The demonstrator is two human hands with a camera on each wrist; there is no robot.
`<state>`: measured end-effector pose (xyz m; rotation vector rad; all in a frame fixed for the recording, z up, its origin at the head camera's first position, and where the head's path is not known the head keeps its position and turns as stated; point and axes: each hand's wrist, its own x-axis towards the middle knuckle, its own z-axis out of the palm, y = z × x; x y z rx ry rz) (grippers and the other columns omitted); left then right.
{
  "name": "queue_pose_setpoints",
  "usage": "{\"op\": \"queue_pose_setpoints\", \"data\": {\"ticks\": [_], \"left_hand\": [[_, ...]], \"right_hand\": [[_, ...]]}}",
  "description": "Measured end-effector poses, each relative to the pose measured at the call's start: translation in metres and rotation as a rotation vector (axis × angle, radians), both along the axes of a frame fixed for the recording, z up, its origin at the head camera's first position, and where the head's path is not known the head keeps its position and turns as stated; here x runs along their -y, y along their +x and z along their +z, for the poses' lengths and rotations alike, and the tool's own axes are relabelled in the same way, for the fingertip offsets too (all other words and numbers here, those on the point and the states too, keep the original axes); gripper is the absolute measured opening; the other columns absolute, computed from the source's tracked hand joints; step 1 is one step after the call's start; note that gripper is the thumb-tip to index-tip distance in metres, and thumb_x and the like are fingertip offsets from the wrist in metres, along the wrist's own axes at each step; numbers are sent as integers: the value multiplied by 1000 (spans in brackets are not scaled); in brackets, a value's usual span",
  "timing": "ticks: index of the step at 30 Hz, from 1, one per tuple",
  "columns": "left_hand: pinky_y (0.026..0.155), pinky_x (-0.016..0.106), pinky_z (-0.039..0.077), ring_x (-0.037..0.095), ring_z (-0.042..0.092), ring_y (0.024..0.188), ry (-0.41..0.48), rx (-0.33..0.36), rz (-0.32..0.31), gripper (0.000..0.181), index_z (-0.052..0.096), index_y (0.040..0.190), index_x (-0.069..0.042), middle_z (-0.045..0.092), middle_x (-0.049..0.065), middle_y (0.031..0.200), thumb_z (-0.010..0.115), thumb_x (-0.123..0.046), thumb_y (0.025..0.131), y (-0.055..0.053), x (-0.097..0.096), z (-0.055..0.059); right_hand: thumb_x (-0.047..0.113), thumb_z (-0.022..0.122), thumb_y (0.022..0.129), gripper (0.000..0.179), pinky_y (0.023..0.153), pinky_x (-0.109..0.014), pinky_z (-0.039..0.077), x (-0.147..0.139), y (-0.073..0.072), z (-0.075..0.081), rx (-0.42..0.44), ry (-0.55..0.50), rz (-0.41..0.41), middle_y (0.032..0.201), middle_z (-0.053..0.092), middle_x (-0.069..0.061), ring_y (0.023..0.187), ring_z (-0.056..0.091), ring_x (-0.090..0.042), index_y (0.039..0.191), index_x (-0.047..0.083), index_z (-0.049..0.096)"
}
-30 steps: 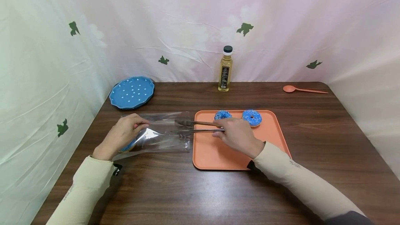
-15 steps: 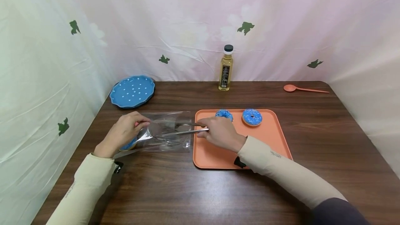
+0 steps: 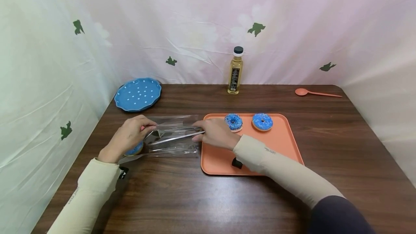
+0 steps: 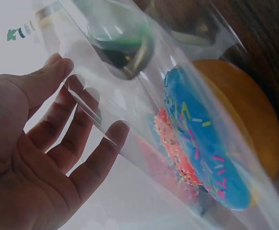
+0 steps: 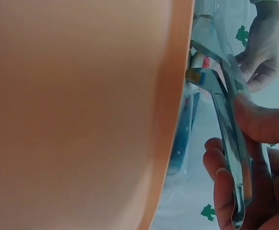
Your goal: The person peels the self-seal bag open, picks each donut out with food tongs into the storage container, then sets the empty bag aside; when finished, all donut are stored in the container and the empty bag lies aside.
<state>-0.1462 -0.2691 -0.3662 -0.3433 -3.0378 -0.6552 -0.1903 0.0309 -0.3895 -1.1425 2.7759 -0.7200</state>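
My left hand [image 3: 128,136] pinches the upper film of a clear plastic bag [image 3: 182,151] that lies left of the tray. Inside the bag a blue-iced doughnut with sprinkles [image 4: 208,143] and a pink-iced one [image 4: 175,153] show in the left wrist view. My right hand [image 3: 216,133] grips metal tongs [image 3: 175,138] at the handle end, with the fingers curled round both arms. The tongs reach into the bag, jaws apart with nothing between them, tips close to my left fingers.
Two blue doughnuts [image 3: 262,122] sit on the orange tray [image 3: 214,163], right of the bag. A blue dotted plate [image 3: 138,95] stands at the back left. An oil bottle [image 3: 234,75] rises behind the tray, and an orange spoon [image 3: 301,92] lies at the back right.
My right hand has moved left with the tongs, carrying them deeper into the bag toward the doughnuts. My left hand keeps its pinch on the bag and has hardly moved.
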Motion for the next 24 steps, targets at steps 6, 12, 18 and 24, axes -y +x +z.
{"op": "queue_pose_setpoints", "data": {"ticks": [6, 12, 18, 24], "left_hand": [[86, 52, 51, 30, 63, 101, -1, -14, 0, 22, 76, 112, -5, 67, 12, 111, 64, -20, 101, -1, 0, 0], [87, 53, 51, 32, 63, 103, -4, -5, 11, 23, 76, 112, -5, 67, 13, 112, 63, -21, 102, -2, 0, 3], [86, 52, 51, 31, 63, 102, 4, -14, 9, 22, 76, 112, -6, 67, 13, 111, 64, -21, 101, 0, 1, 3], [85, 52, 51, 31, 63, 100, 5, -4, 22, 22, 76, 112, -5, 67, 13, 111, 65, -20, 100, 1, 1, 1]], "right_hand": [[36, 74, 92, 45, 48, -28, 36, 13, -8, 1, 73, -4, 73, 65, 61, 9, 50, 48, -5, 132, 16, 67], [38, 73, 93, 47, 48, -27, 35, 24, -16, 1, 72, 15, 108, 73, 66, 6, 51, 52, -6, 134, 17, 66], [38, 73, 93, 46, 63, -30, 50, 30, -18, -2, 72, 33, 111, 110, 73, 0, 77, 66, -11, 134, 18, 66], [35, 75, 93, 45, 62, -33, 50, 34, -16, -7, 28, 48, 114, 119, 71, -2, 82, 68, -17, 133, 17, 68]]}}
